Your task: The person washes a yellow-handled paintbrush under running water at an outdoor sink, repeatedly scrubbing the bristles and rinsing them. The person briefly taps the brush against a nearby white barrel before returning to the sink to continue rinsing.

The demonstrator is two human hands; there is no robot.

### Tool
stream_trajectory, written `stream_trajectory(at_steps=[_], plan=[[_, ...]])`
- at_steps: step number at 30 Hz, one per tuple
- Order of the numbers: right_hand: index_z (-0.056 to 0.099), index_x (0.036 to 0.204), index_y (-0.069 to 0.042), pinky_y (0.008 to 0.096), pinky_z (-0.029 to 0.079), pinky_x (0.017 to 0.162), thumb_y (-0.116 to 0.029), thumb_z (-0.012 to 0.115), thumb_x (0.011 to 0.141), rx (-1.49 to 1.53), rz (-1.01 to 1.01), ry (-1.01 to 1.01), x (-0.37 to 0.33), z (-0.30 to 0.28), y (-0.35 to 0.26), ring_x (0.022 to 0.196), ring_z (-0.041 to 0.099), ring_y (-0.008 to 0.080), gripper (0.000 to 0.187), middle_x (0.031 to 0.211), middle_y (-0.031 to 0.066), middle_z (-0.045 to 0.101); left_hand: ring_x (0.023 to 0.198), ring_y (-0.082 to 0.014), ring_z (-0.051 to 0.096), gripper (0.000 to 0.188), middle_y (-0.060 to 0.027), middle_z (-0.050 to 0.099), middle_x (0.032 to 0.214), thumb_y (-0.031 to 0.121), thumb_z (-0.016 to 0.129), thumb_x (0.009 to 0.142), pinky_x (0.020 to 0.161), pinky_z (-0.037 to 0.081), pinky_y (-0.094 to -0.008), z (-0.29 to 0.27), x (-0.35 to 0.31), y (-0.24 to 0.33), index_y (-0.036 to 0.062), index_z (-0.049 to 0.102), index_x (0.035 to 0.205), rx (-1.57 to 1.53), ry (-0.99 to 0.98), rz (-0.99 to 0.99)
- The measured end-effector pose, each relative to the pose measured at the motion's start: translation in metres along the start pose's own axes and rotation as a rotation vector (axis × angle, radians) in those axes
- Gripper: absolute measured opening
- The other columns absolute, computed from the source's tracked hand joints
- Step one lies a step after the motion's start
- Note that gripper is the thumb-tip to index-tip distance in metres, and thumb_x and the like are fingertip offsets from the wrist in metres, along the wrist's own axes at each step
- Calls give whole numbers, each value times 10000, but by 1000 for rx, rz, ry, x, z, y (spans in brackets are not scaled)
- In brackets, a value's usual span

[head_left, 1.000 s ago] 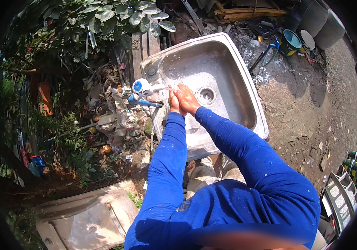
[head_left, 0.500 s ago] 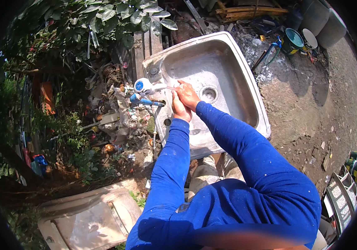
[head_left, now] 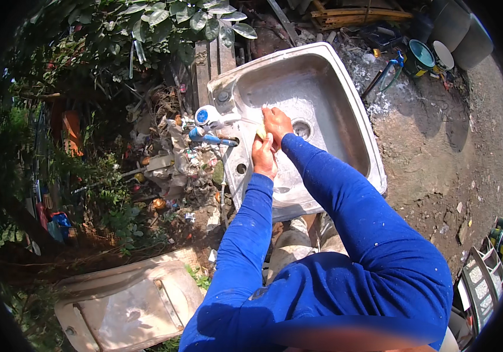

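Observation:
Both my hands are together over the worn metal sink (head_left: pixel 354 88), beside the white tap (head_left: pixel 222 121) with its round blue-centred top. A thin stream runs from the spout towards my fingers. A small pale yellow piece (head_left: pixel 261 132) shows between the hands; its kind is not clear. My left hand (head_left: pixel 264 158) is closed on its lower end with fingertips and thumb. My right hand (head_left: pixel 278 125) is curled against its upper end, with its palm side hidden. The drain (head_left: pixel 302 129) lies just right of my right hand.
A blue pipe (head_left: pixel 216 139) joins the tap at the sink's left rim. Rubbish and plants crowd the left side. A stained pale basin (head_left: pixel 128 311) lies at lower left. Green buckets (head_left: pixel 420 54) stand at the far right, and a grey plastic frame (head_left: pixel 481 276) at lower right.
My hands have shifted slightly to the right in the picture, as has the sink. They have drawn a little apart, and the pale yellow piece now shows between them.

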State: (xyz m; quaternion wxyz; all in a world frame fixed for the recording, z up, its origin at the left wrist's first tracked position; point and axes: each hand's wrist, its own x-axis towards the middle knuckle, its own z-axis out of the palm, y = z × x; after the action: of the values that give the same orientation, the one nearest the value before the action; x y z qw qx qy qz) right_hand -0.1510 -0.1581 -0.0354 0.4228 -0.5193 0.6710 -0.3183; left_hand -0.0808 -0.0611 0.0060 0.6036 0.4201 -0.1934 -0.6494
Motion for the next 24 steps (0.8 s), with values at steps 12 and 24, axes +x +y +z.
stream_trajectory(at_steps=[12,24], plan=[[526,1346,-31,332,477,891,-296,571,986,594,82,-226,-34,-30,29,1053,593,203,449,1162,85,616,963,-170,663,320,-70,687,1126,11,574,927,881,519,-318,-21,35,10,13,618,1244,302,166,-57],[631,1126,-7,300,512,697,-171,663,894,652,195,-451,-57,-52,17,830,640,157,286,959,62,679,919,-168,667,418,-47,692,1101,447,494,1038,794,539,-335,-35,37,5,97,632,1220,174,328,-249]])
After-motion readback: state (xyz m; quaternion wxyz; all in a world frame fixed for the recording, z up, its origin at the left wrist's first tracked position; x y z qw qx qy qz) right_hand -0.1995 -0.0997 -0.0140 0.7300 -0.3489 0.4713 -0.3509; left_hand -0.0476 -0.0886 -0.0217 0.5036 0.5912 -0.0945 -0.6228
